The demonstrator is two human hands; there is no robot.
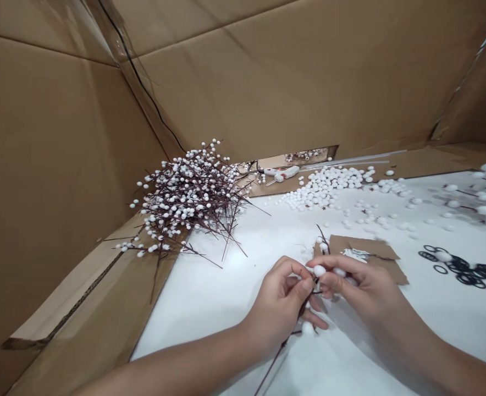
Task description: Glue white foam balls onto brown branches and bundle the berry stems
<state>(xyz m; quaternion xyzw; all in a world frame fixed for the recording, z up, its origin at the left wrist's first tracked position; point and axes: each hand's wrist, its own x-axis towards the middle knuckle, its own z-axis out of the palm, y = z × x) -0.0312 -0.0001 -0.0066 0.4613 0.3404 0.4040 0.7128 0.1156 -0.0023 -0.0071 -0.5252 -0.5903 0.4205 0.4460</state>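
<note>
My left hand point(282, 302) pinches a thin dark twig point(282, 346) that runs down toward me and carries white foam balls. My right hand point(360, 286) meets it at the twig's upper end, fingers closed round a white ball point(319, 270) on the branch. Both hands hover low over the white tabletop point(210, 297). Behind the fingers lies a small brown cardboard scrap point(370, 250) with white glue marks.
A heap of finished berry twigs point(185, 198) lies at the left. Loose white balls point(329, 187) are scattered at the back, near a glue gun point(282, 174). Black rubber rings point(465, 269) lie at the right. Cardboard walls point(61, 165) enclose the table.
</note>
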